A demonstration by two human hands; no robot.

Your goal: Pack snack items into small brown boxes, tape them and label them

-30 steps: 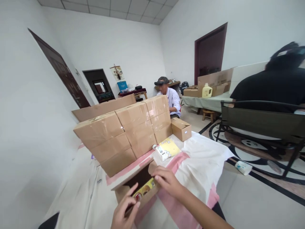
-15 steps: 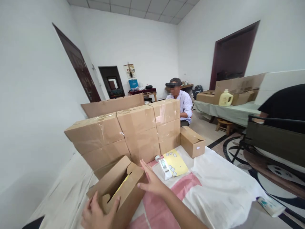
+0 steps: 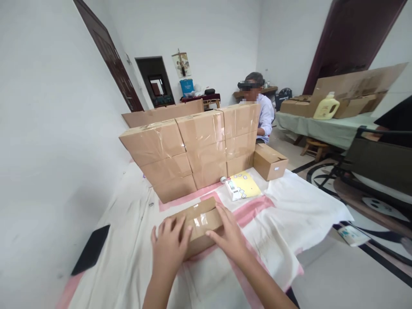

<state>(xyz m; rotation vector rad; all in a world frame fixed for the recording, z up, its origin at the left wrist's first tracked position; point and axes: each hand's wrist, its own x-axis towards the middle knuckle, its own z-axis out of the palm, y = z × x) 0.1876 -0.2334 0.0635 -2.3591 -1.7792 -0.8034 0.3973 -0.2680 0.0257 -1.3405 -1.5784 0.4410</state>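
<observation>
A small cardboard box (image 3: 204, 221) lies on the cloth in front of me, a strip of clear tape across its upper face. My left hand (image 3: 170, 238) grips its left end, fingers over the top and thumb on the near edge. At the opposite end my right hand (image 3: 228, 229) holds the box with fingers on the far corner and thumb on the near side. The underside of the box is hidden. Just beyond it lie a yellow sheet (image 3: 249, 184) with white shapes and a white packet (image 3: 232, 191).
Stacked taped cartons (image 3: 201, 148) form a wall behind the box. Another small carton (image 3: 270, 162) stands at their right end. A black flat object (image 3: 92, 249) lies at left on the cloth (image 3: 128, 240). A person (image 3: 264, 111) sits behind the stack.
The box has been turned over: its open top with yellow inside faced up before, now a taped face does. Both hands have shifted with it, and the view has tilted down.
</observation>
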